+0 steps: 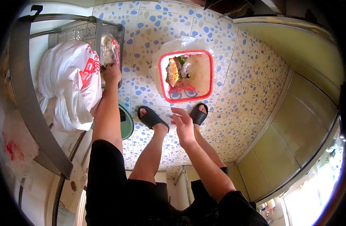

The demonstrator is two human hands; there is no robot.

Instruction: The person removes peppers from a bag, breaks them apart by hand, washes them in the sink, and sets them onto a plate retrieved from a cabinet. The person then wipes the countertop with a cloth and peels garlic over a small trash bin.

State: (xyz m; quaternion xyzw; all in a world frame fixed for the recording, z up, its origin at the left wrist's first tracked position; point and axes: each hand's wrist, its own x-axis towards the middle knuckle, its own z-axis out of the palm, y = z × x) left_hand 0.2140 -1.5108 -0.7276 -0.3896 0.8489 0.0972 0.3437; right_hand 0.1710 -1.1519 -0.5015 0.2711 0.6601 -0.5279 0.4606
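Note:
My left hand point(112, 73) reaches into the rack on the left, at the lower end of a clear plastic bag point(109, 47) with red print. Its fingers look curled round the edge of that bag, though their tips are partly hidden and the contents are unclear. A full white carrier bag point(69, 83) with red lettering bulges beside my left forearm. My right hand point(183, 125) hangs over the floor between my feet, empty, with loosely spread fingers. In front of it stands a lined trash bin point(210, 75) with a red rim, holding a yellow wrapper point(173, 72) and other scraps.
Below the rack point(59, 17), a green basin point(127, 126) sits partly behind my left arm. My feet in black slippers point(152, 117) stand on the spotted tile floor point(146, 83). Yellowish cabinets point(293, 116) line the right side, with a bright window point(312, 196) at lower right.

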